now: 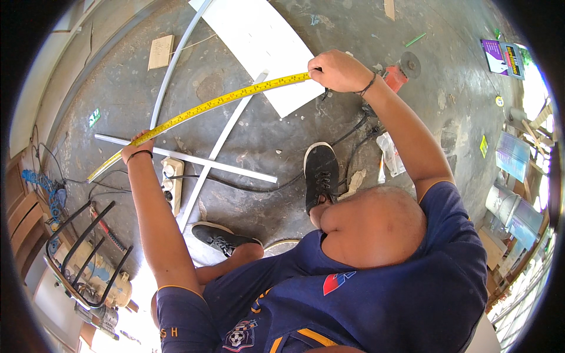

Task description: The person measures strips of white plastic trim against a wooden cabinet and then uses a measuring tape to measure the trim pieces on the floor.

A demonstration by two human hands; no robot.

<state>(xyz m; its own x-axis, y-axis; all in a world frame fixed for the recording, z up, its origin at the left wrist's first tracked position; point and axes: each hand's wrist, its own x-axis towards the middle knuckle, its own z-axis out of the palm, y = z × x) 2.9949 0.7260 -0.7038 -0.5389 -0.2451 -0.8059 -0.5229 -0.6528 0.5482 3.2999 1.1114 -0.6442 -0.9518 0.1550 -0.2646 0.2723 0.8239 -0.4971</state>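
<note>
So, our right grip (341, 70) clasps the yellow tape measure (223, 101), which arcs across to our left grip (138, 146), seemingly pinching it, white board (259, 35) lying left of our right grip

I watch through one wide fisheye view, the left of a pair worn side by side on the head. It faces steeply downward: the blue shirt (400, 300) fills the lower part, nearest the lens, and the concrete floor (441, 100) lies farther off behind everything. I get the left hand (138, 146) and right hand (341, 72) at middle depth, both in the upper half. Straight edges bow toward my round, black-cornered rim.
</note>
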